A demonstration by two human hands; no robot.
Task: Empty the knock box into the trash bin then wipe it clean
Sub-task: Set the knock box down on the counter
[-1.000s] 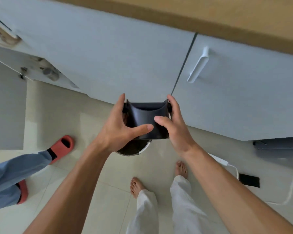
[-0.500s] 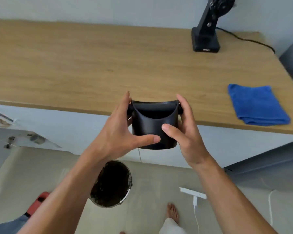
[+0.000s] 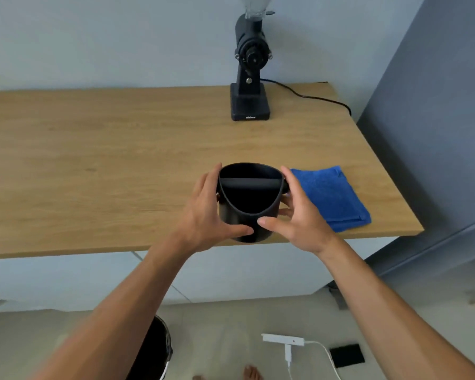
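Note:
The black knock box [image 3: 249, 200] stands upright at the front edge of the wooden counter [image 3: 121, 165], its bar across the open top and its inside dark. My left hand [image 3: 206, 215] grips its left side and my right hand [image 3: 296, 215] grips its right side, thumbs meeting on the front wall. A folded blue cloth [image 3: 330, 196] lies on the counter just right of the box, partly behind my right hand. The black trash bin [image 3: 154, 352] sits on the floor below, mostly hidden by my left forearm.
A black coffee grinder [image 3: 250, 78] stands at the back of the counter with its cable trailing right. A grey wall or cabinet [image 3: 436, 133] borders the counter's right end. A white power strip [image 3: 283, 340] and a black pad [image 3: 346, 355] lie on the floor.
Both hands have lifted the knock box from above the trash bin up to the counter's front edge, beside the blue cloth. My view has tilted up from the floor.

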